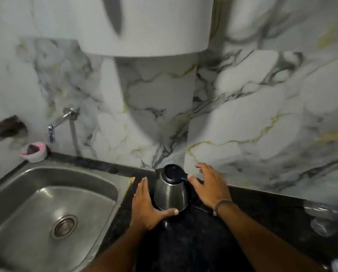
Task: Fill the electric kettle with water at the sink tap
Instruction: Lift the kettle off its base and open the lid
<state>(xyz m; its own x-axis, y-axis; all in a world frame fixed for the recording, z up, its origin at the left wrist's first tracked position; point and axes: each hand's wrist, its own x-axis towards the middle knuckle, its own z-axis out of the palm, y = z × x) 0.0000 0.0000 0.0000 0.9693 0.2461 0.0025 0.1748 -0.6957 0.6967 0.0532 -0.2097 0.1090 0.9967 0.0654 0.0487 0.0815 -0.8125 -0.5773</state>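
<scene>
A steel electric kettle [171,191] with a black lid and black handle stands on the dark counter against the marble wall, to the right of the sink. My left hand [146,205] lies flat beside its left side, thumb curling under the base at the front. My right hand [209,185] hovers at its right with fingers spread, the fingertips close to the handle. Neither hand has closed on it. The chrome tap [59,122] sticks out of the wall above the sink's far left. The steel sink [46,209] holds nothing and no water runs.
A pink dish [34,151] with a dark scrubber sits at the sink's back left corner. A dark pad [7,125] rests on a wall holder at the left. A white cylinder [144,26] hangs overhead. Clear plastic items [327,218] lie at the counter's right edge.
</scene>
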